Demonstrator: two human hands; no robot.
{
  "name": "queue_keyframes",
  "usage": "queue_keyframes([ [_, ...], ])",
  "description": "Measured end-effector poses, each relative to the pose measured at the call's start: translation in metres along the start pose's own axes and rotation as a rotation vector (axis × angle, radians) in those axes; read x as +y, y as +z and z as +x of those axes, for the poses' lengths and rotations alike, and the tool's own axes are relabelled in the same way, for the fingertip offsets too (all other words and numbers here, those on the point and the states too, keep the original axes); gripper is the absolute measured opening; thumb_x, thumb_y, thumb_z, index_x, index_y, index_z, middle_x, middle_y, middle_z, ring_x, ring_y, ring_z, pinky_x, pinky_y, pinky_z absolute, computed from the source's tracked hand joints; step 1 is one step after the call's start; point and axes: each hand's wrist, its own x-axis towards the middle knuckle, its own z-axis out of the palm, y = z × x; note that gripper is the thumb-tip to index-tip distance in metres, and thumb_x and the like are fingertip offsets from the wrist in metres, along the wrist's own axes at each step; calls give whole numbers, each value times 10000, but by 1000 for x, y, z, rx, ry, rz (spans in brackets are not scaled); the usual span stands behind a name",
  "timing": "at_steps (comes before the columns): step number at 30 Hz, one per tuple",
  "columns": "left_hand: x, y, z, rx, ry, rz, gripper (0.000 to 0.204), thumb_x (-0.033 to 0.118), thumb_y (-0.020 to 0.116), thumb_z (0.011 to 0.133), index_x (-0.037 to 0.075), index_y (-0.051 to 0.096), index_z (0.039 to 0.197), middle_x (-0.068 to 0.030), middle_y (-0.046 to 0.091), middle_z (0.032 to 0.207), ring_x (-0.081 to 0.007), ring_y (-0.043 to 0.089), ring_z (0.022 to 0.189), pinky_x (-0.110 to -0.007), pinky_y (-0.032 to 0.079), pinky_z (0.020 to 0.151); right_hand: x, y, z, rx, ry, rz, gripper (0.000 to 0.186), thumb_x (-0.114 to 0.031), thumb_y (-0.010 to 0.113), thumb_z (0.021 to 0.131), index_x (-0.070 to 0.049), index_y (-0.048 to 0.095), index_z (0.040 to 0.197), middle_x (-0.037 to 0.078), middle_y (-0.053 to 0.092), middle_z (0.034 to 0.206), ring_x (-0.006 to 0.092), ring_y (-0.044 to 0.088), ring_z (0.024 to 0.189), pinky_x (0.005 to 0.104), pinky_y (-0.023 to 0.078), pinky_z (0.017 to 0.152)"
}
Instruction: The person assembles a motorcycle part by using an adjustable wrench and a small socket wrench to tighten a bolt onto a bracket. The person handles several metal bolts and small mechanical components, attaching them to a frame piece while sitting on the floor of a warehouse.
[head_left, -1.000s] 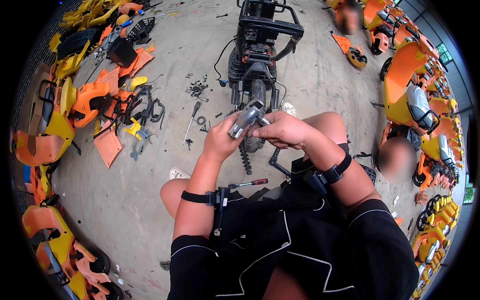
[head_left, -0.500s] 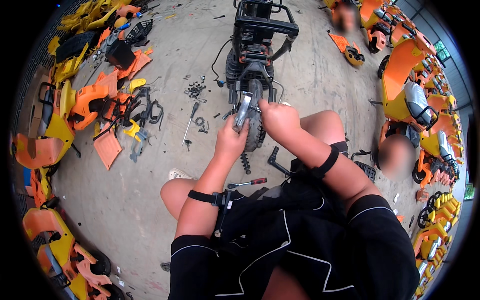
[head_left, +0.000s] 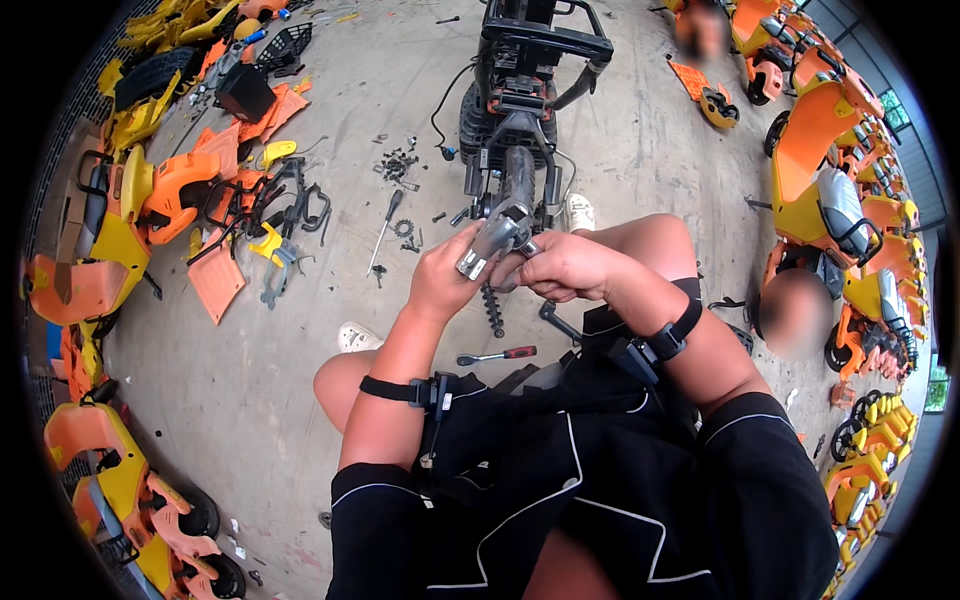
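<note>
In front of the upended black vehicle frame (head_left: 530,110), both hands meet at a grey, curved metal part (head_left: 492,240). My left hand (head_left: 445,270) is closed around its left side. On the other side, my right hand (head_left: 570,265) is closed at a short dark metal piece (head_left: 527,246) that touches the grey part; its exact kind is unclear. A dark rounded wheel or fender (head_left: 519,178) sits between the frame's two struts just beyond. Below the hands lie a coil-spring shock absorber (head_left: 493,310) and a ratchet wrench (head_left: 497,355) with a red and black handle.
Left of the hands are a screwdriver (head_left: 386,232), a small sprocket (head_left: 403,228) and a pile of screws (head_left: 397,165). A black crank-shaped part (head_left: 560,322) lies near my right knee. Orange and yellow scooters (head_left: 815,180) line the right; loose panels (head_left: 216,280) are scattered left.
Both hands have come nearer to me with the grey part, which has tilted over. My right hand has dropped lower. The treaded tyre seen beneath the hands before no longer shows there.
</note>
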Motion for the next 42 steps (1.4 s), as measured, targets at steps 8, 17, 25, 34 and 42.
queue_keyframes([
  [8, -5, 17, -6, 25, -222, 89, 440, 240, 753, 879, 4, 622, 1227, -209, 719, 1029, -352, 725, 920, -388, 580, 754, 15, 7, 17, 1069, -386, -1458, 221, -150, 618, 833, 14, 678, 968, 200, 691, 747, 326, 678, 602, 432, 541, 584],
  [17, -16, -6, -10, 93, 13, 39, 452, 179, 777, 861, 2, 622, 1246, -175, 721, 1110, -302, 740, 923, -347, 574, 801, -1, -1, 3, -220, -73, 463, 296, -257, 570, 1016, 28, 576, 1098, 25, 482, 692, 62, 399, 476, 223, 300, 387],
  [25, -9, -13, -13, 124, 207, 164, 494, 159, 747, 863, -36, 575, 1283, -188, 712, 1133, -303, 736, 862, -347, 581, 750, -4, 27, -1, 224, -462, -640, 394, -375, 684, 962, 2, 585, 899, 38, 458, 542, 114, 451, 441, 308, 393, 422],
  [34, -23, 4, -10, 163, 160, 121, 482, 200, 756, 883, -53, 576, 1252, -165, 724, 1036, -267, 728, 825, -348, 573, 734, 18, 16, 18, 540, -562, -780, 208, -196, 690, 881, -25, 592, 943, 70, 602, 640, 246, 593, 521, 357, 451, 471],
  [42, -15, 0, -39, -18, -9, 158, 586, 100, 847, 722, -46, 596, 1231, -167, 738, 1012, -268, 751, 804, -324, 598, 707, 33, -11, 25, -589, 108, 642, 239, -137, 560, 979, 17, 603, 1156, -3, 423, 583, 61, 368, 404, 201, 256, 373],
])
